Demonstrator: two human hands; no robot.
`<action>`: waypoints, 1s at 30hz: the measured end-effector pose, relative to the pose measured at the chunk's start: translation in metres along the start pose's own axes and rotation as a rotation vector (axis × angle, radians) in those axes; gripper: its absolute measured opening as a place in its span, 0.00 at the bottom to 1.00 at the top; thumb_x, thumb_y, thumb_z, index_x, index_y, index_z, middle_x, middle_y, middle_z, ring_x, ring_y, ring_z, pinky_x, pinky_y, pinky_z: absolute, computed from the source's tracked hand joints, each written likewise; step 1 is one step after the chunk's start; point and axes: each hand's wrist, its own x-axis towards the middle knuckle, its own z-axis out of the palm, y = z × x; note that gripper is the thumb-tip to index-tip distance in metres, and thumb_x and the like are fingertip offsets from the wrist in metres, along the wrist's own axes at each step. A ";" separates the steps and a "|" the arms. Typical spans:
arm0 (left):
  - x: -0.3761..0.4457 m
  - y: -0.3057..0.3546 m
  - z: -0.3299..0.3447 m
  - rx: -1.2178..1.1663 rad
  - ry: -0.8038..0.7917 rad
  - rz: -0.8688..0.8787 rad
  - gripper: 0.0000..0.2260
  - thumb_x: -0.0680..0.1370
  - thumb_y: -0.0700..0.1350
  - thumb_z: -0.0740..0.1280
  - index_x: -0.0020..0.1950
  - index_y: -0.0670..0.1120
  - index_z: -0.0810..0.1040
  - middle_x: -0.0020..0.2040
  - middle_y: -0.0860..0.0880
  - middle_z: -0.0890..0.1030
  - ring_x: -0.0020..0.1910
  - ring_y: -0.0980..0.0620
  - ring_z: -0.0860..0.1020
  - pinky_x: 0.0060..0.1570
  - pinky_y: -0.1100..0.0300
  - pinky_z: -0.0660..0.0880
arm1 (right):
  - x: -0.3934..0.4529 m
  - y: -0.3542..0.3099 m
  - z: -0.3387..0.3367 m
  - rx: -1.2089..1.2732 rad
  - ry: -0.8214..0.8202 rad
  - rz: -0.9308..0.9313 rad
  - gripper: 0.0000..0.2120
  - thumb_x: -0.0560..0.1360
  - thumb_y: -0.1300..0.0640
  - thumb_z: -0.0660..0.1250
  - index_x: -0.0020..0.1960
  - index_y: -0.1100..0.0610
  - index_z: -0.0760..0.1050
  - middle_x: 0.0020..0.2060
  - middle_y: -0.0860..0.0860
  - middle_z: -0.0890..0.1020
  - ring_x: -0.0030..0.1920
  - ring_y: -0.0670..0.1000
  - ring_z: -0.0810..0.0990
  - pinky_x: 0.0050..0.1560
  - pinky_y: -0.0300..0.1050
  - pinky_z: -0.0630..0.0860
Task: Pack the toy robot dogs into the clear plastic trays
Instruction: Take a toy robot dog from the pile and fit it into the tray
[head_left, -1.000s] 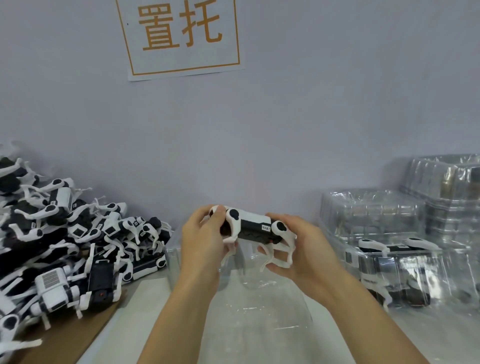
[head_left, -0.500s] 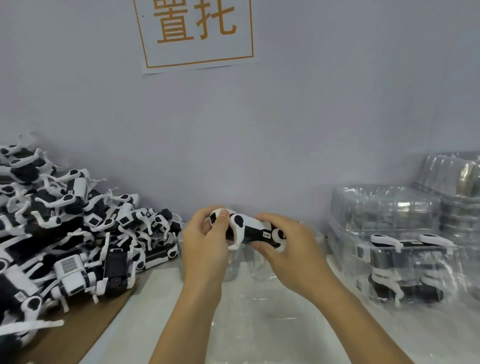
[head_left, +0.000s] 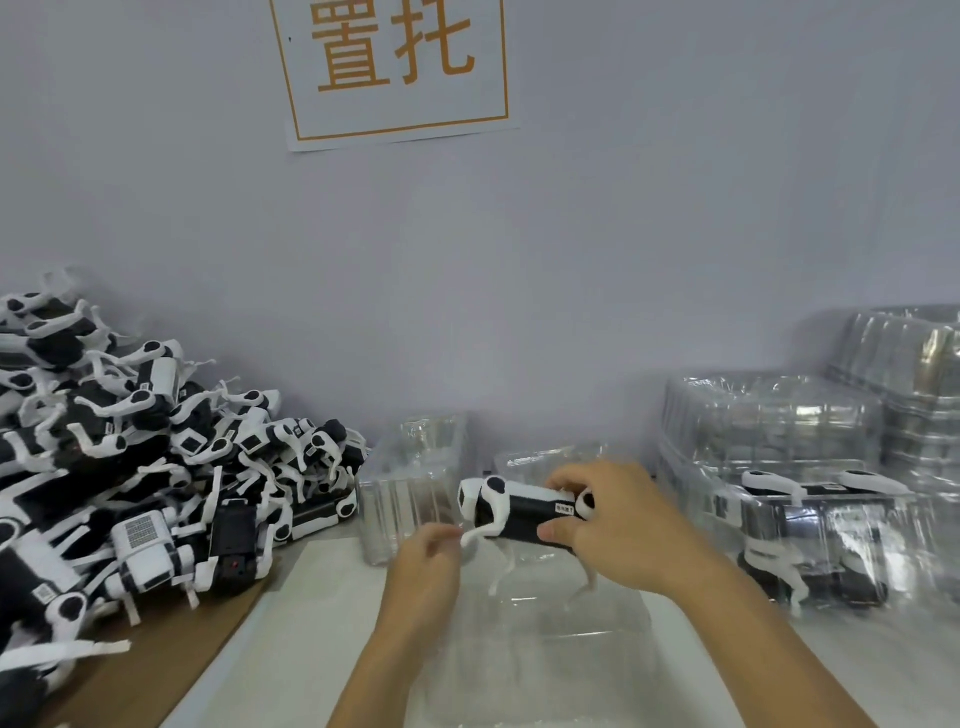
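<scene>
A black-and-white toy robot dog (head_left: 511, 506) is held level above a clear plastic tray (head_left: 545, 613) in front of me. My right hand (head_left: 613, 519) grips its body from the right end, fingers over the top and thumb under. My left hand (head_left: 428, 564) pinches one white front leg hanging below the dog's left end. The tray below is transparent and hard to outline.
A big pile of loose robot dogs (head_left: 130, 467) fills the left on a brown board. Upright clear trays (head_left: 415, 488) stand behind my hands. On the right, stacked clear trays (head_left: 769, 415) sit over a packed tray holding a dog (head_left: 821, 525). A wall sign (head_left: 397, 67) hangs above.
The dog has come down toward the tray. My left hand left the dog's head end and dropped to pinch a front leg. The view tilted down slightly.
</scene>
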 end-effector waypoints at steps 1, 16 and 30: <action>0.000 0.000 0.001 -0.030 -0.027 -0.036 0.09 0.81 0.40 0.63 0.52 0.49 0.83 0.52 0.51 0.83 0.51 0.54 0.78 0.43 0.62 0.70 | 0.000 0.000 0.003 -0.016 -0.004 -0.003 0.09 0.70 0.48 0.75 0.40 0.45 0.75 0.38 0.42 0.77 0.40 0.43 0.73 0.41 0.42 0.70; 0.004 -0.005 0.003 -0.333 -0.090 -0.240 0.12 0.80 0.50 0.65 0.52 0.44 0.83 0.54 0.42 0.84 0.56 0.40 0.81 0.65 0.43 0.73 | -0.005 0.014 0.035 -0.091 -0.123 0.021 0.09 0.68 0.49 0.76 0.44 0.43 0.77 0.42 0.42 0.78 0.44 0.45 0.76 0.39 0.37 0.67; 0.004 -0.010 0.002 -0.301 -0.153 -0.131 0.11 0.82 0.51 0.65 0.52 0.42 0.78 0.49 0.46 0.81 0.49 0.47 0.80 0.53 0.51 0.74 | 0.000 0.025 0.049 -0.060 -0.064 0.005 0.08 0.68 0.53 0.76 0.47 0.49 0.81 0.45 0.45 0.76 0.49 0.47 0.74 0.55 0.44 0.66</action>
